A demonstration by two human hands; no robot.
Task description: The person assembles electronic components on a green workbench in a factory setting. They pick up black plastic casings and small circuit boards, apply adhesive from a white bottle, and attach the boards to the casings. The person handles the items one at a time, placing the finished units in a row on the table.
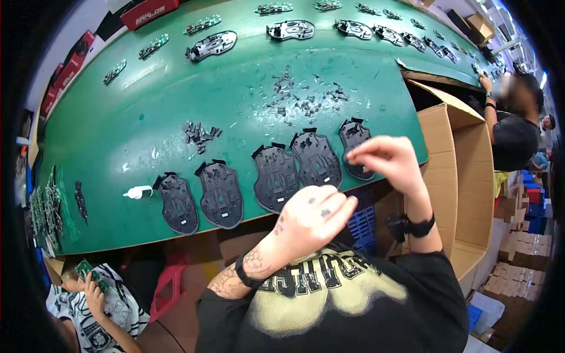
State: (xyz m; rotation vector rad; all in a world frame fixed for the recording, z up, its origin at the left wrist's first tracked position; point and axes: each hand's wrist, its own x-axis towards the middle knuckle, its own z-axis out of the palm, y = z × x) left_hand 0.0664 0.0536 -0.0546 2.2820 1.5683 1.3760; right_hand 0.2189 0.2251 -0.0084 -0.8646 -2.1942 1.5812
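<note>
My left hand [315, 219] is closed, thumb and fingers pressed together, in front of the table edge. Whatever it may hold is hidden. My right hand [389, 160] pinches over the rightmost black plastic shell [355, 134], its fingertips at the shell's right side. Anything between those fingers is too small to make out. Left of that shell, a second black shell [318, 156] and a third black shell [273, 176] lie side by side. Farther left are two more, a black shell [222, 194] and an outermost black shell [178, 203].
Small black parts [303, 101] lie scattered beyond the shells, with a smaller pile [200, 136] to the left. A white bottle [138, 192] lies at left. Grey-black housings [291, 29] and green circuit boards [203, 24] line the far side. A cardboard box [465, 176] stands right; co-workers sit nearby.
</note>
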